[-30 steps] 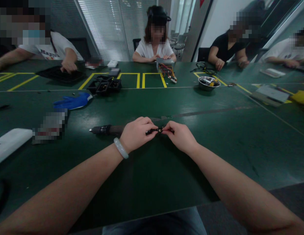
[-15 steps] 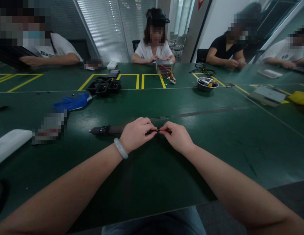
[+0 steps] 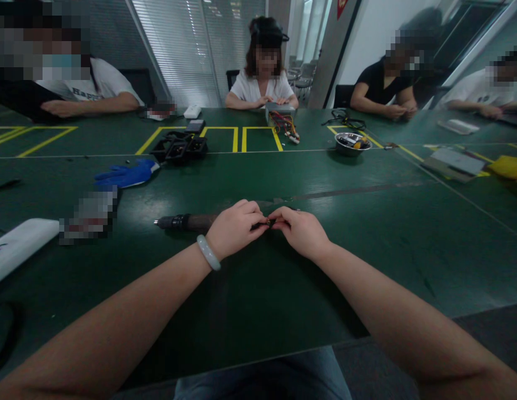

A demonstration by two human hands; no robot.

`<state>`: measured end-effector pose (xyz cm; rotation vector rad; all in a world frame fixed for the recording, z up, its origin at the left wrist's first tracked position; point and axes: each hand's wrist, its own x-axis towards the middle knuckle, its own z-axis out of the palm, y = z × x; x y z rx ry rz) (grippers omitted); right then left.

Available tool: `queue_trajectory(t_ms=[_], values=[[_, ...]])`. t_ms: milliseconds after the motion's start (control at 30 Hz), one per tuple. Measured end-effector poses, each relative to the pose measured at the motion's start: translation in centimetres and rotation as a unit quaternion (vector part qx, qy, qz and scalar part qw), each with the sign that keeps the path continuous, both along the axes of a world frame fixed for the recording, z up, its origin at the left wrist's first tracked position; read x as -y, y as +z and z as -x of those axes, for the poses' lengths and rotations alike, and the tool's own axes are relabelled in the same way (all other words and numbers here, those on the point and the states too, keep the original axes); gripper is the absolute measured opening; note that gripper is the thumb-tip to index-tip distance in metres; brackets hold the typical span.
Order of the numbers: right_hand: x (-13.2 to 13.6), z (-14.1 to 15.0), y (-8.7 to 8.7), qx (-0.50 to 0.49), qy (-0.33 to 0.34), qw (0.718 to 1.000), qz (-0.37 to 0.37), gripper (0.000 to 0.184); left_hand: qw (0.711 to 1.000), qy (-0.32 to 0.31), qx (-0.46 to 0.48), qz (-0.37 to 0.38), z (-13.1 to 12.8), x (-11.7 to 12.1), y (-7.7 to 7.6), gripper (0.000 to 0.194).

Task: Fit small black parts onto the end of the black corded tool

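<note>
My left hand (image 3: 235, 228), with a pale bangle on its wrist, is closed round the dark electric screwdriver (image 3: 181, 222) that lies across the green table (image 3: 258, 289); its barrel sticks out to the left. My right hand (image 3: 299, 229) is pinched shut at the tool's tip, fingertips touching those of the left hand. Whatever small part sits between the fingertips is mostly hidden.
A blue glove (image 3: 125, 173) and black plastic parts (image 3: 179, 146) lie at the far left. A metal bowl (image 3: 352, 142) and a power supply with coloured wires (image 3: 282, 116) stand further back. A white object (image 3: 17, 247) lies at the left edge. Several other people sit round the table.
My right hand has slid left until its fingertips meet the left hand's, covering the small part seen between them earlier. The person at the far left has pulled their arm back.
</note>
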<state>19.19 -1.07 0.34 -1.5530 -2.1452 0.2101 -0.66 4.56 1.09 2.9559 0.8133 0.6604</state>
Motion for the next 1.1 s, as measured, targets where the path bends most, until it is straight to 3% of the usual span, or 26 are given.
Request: queue_trajectory(t_ms=[167, 567, 700, 933, 1033, 1100], values=[[-0.2, 0.0, -0.3, -0.02, 0.005, 1.0, 0.012, 0.027, 1.0, -0.012, -0.005, 0.005, 0.1, -0.2, 0.3, 0.018], [-0.4, 0.7, -0.5, 0.01, -0.012, 0.999, 0.037, 0.025, 0.999, -0.031, -0.021, 0.01, 0.2, -0.2, 0.4, 0.015], [-0.7, 0.6, -0.5, 0.002, 0.002, 0.998, 0.066, 0.022, 0.999, -0.024, -0.025, 0.007, 0.1, -0.1, 0.4, 0.015], [-0.6, 0.7, -0.3, -0.013, -0.03, 0.995, 0.089, 0.022, 1.0, 0.012, 0.015, -0.002, 0.0, 0.5, 1.2, 0.025], [-0.5, 0.8, -0.3, -0.019, -0.029, 0.995, 0.098, 0.022, 0.997, -0.043, 0.041, -0.039, 0.2, 1.5, 1.6, 0.016], [-0.5, 0.9, -0.3, -0.021, -0.038, 0.994, 0.101, 0.022, 0.988, -0.155, 0.007, -0.026, 0.1, 2.3, 1.5, 0.022]])
